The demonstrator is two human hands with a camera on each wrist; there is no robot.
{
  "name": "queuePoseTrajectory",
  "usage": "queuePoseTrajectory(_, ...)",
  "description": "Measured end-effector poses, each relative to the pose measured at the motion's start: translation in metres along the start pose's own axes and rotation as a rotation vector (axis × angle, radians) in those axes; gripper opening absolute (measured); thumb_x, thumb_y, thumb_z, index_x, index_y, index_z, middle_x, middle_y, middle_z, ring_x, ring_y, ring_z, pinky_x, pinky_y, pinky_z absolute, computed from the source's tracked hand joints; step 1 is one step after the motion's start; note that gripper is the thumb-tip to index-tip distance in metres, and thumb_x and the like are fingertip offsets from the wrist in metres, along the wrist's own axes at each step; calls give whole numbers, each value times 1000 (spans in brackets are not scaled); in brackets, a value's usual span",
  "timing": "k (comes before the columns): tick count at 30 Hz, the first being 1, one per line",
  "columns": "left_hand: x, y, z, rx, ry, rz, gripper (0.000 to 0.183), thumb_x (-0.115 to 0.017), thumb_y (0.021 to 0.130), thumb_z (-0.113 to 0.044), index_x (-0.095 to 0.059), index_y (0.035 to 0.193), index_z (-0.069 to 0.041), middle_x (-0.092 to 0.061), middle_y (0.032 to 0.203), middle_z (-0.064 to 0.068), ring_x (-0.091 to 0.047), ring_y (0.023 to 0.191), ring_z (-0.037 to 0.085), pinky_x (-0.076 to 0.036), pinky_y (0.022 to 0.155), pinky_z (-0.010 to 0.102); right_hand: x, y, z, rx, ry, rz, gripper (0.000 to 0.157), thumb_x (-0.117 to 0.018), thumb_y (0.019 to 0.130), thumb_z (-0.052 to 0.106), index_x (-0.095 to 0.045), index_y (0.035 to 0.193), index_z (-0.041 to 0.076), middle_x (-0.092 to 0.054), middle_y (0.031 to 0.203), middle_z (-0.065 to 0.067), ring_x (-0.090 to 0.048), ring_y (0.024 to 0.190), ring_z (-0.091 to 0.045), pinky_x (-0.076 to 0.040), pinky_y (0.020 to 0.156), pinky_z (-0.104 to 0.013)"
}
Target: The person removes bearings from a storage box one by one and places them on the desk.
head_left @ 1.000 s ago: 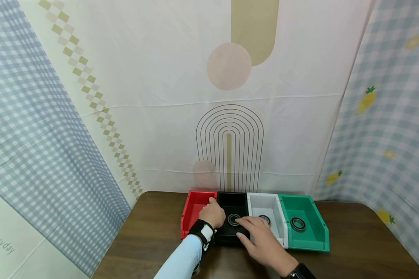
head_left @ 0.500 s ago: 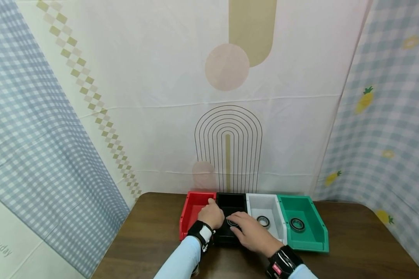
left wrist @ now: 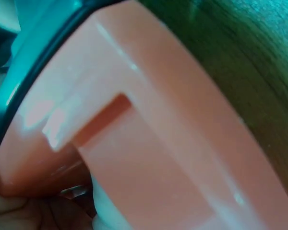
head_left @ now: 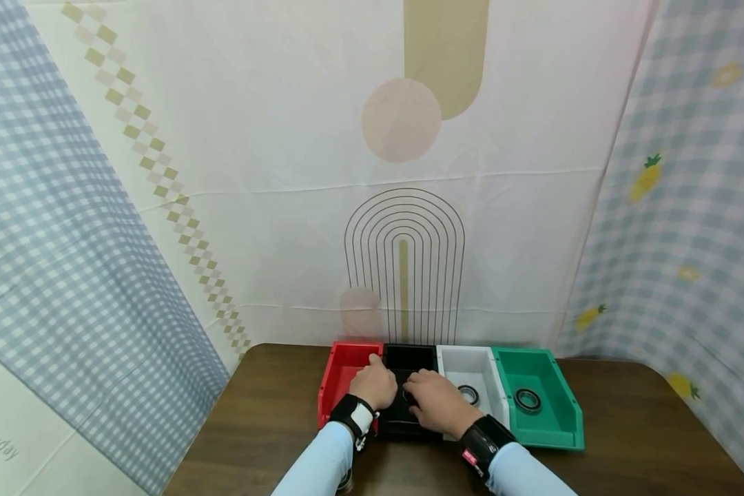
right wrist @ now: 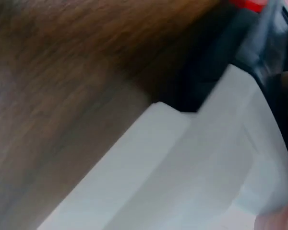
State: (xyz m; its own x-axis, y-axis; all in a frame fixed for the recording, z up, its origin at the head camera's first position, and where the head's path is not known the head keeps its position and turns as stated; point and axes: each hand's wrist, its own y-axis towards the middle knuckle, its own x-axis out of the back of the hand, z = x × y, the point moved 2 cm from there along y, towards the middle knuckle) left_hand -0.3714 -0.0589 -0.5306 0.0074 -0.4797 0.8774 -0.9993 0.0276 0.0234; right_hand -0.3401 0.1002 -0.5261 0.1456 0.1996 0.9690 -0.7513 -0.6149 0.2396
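Red (head_left: 333, 386), black (head_left: 409, 355), white (head_left: 461, 358) and green (head_left: 548, 427) storage bins stand side by side on the table. My left hand (head_left: 374, 384) grips the adjoining walls of the red and black bins, its lower fingers hidden. In the left wrist view, the red wall (left wrist: 149, 158) fills the picture, with fingers at the lower left. Over the black bin, my right hand (head_left: 440, 403) pinches a ring bearing (head_left: 406, 396), mostly covered by the fingertips. Another bearing (head_left: 469, 394) lies in the white bin, and one (head_left: 527, 400) in the green bin.
The brown wooden table (head_left: 273, 413) extends to both sides of the bins. A round metallic thing (head_left: 345, 481) is partly hidden under the left forearm. Behind the table hangs a patterned cloth (head_left: 285, 255).
My right hand has moved left over the black bin, and its fingers have closed in around the bearing there. The bearing in the white bin is now uncovered. My left hand stays in place.
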Motion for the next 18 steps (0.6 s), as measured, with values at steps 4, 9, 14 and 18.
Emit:
queuePoseTrajectory(4,-3,3,4,-17,7,1,49,-49,108,-25,-47,138,13,-59,66,13,-62,60,32,-50,56,45,-5,4,5,-27,-119,9,42,-89,86,35,-78,119,10,-76,111,-2,-68,101,-19,-56,96,-38)
queuePoseTrajectory(9,1,1,5,-8,8,-3,43,-50,107,-23,-48,132,12,-61,70,16,-65,64,35,-52,59,48,-6,11,12,-48,-168,-1,47,-92,82,40,-78,116,11,-78,106,-3,-70,98,-21,-56,93,-37)
queuePoseTrajectory(14,3,-1,3,-3,0,10,44,-50,107,-24,-47,134,11,-63,71,17,-65,66,35,-53,61,49,-7,14,14,-84,-186,12,51,-89,82,48,-78,116,11,-80,106,-5,-75,97,-23,-56,88,-38)
queuePoseTrajectory(18,4,-1,-1,8,-5,24,49,-50,107,-25,-47,139,11,-63,71,16,-65,66,34,-53,62,49,-6,15,15,-114,-226,22,46,-88,82,49,-78,110,14,-79,95,-2,-73,85,-21,-53,78,-34)
